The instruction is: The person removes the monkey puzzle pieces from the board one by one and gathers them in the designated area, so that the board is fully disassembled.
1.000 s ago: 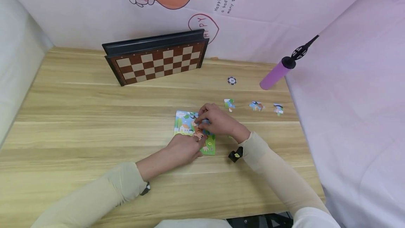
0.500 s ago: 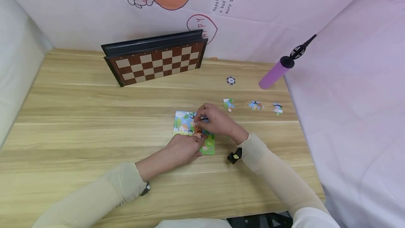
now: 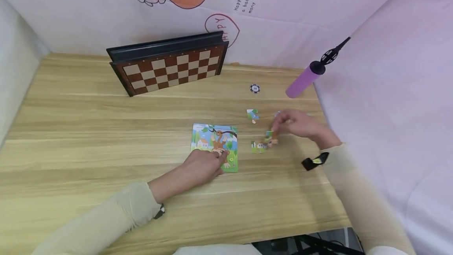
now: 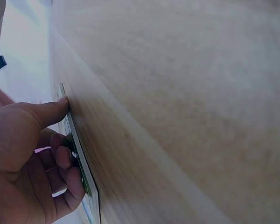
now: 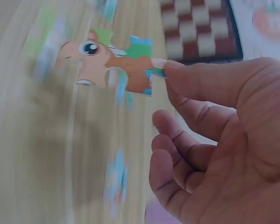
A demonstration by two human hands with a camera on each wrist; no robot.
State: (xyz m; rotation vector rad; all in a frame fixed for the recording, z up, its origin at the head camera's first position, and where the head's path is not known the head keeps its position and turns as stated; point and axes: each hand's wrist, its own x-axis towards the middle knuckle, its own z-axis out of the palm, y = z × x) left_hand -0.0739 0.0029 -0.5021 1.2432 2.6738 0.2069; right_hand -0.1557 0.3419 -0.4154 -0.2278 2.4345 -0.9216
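In the head view, my left hand lies over the lower part of a square jigsaw board picturing a monkey on a branch. Its index finger rests on the picture. The left wrist view has the thumb at the edge of the board, the other fingers bent against it. Off to the right, my right hand is raised above the table. Between thumb and index finger it pinches joined jigsaw pieces with a monkey's eye and brown fur. Loose jigsaw pieces lie below that hand.
Another jigsaw piece lies right of the board; others are partly hidden behind the right hand. Beyond are a poker chip and a purple hand pump. A folded chessboard stands against the printed cloth at the back.
My right hand has moved from the jigsaw board to the right, now carrying joined pieces. The board's monkey picture is more exposed. My left hand stays on the board.
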